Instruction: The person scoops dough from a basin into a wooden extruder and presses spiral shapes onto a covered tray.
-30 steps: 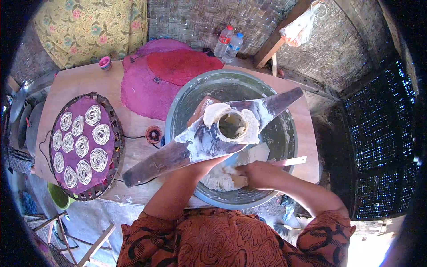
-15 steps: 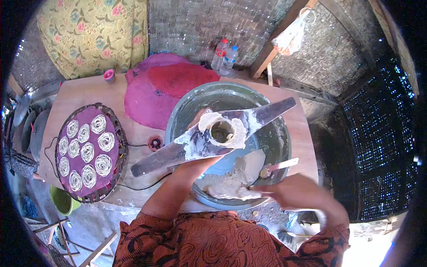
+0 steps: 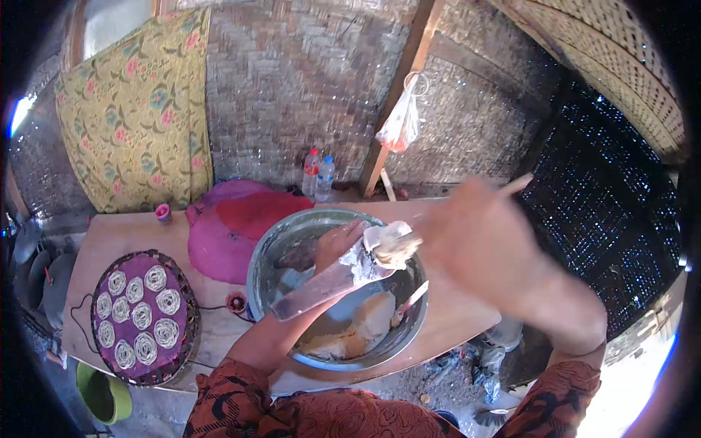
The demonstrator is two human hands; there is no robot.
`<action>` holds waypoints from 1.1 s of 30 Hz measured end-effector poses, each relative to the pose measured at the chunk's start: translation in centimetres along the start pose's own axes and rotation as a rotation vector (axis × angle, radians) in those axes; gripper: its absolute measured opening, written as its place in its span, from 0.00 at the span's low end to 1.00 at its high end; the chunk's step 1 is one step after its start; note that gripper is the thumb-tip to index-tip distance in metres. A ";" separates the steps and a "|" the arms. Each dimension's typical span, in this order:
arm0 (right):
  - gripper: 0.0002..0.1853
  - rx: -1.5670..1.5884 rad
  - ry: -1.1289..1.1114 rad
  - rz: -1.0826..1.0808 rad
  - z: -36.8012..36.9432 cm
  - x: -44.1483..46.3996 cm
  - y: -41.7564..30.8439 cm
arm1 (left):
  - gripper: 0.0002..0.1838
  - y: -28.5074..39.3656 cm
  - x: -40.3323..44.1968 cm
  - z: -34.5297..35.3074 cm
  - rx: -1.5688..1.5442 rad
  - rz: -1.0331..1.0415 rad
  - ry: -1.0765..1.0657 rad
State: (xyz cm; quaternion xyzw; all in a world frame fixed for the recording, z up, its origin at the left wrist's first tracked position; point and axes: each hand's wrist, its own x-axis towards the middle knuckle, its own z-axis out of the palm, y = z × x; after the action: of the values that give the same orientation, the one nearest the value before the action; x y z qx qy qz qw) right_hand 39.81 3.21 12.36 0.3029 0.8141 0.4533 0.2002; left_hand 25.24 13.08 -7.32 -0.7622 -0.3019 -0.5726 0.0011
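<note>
My left hand [image 3: 342, 242] is wrapped round a dark wooden hand press [image 3: 318, 292] smeared with white dough, tilted above the large grey-green basin [image 3: 264, 321]. Sticky dough [image 3: 398, 250] sits at the press's round mouth. My right hand [image 3: 475, 237], blurred by motion, is raised to the right of the press and closed on a wooden stick [image 3: 518, 184], whose end juts out past the hand. The stick's other end seems to reach the dough at the mouth. Inside the basin lies a mass of pale dough [image 3: 374, 317], with a second, light-coloured stick [image 3: 415, 298] leaning beside it.
To the left, a round tray [image 3: 191, 332] lined with purple cloth bears several noodle-like dough coils [image 3: 142, 315]. Pink and red cloths [image 3: 219, 252], a small pink cup [image 3: 163, 212] and two bottles [image 3: 318, 177] are at the table's back. A green bucket [image 3: 106, 398] stands below.
My right hand has lifted from the dough in the basin up to the press's mouth, carrying the stick. The press has turned and tilted in my left hand. The camera view has tipped upward.
</note>
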 end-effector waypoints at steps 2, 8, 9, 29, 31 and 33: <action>0.14 -0.215 0.150 -0.046 0.6 0.1 -3.7 | 0.26 0.0 0.7 0.2 0.016 -0.004 0.001; 0.15 -0.152 0.148 0.100 1.0 -4.4 -6.0 | 0.23 -1.4 -0.3 0.2 0.074 -0.034 -0.086; 0.16 -0.064 0.193 0.172 0.2 -5.5 -5.0 | 0.23 -1.9 -0.5 0.4 0.086 -0.079 -0.037; 0.10 0.097 0.276 0.354 -3.5 -6.9 -2.9 | 0.13 -3.4 -0.9 -0.4 0.358 -0.024 -0.098; 0.17 0.046 0.252 0.336 -2.7 -6.4 -3.6 | 0.13 -2.5 0.2 -0.1 0.163 0.087 0.087; 0.16 0.047 0.209 0.292 -2.3 -5.5 -4.3 | 0.16 -1.6 -0.3 0.2 0.179 -0.018 0.053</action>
State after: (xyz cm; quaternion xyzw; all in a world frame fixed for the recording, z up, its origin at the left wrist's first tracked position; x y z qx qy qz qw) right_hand 41.17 -3.65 10.13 0.3737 0.7881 0.4875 0.0392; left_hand 24.65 14.29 -8.20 -0.7408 -0.3586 -0.5634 0.0721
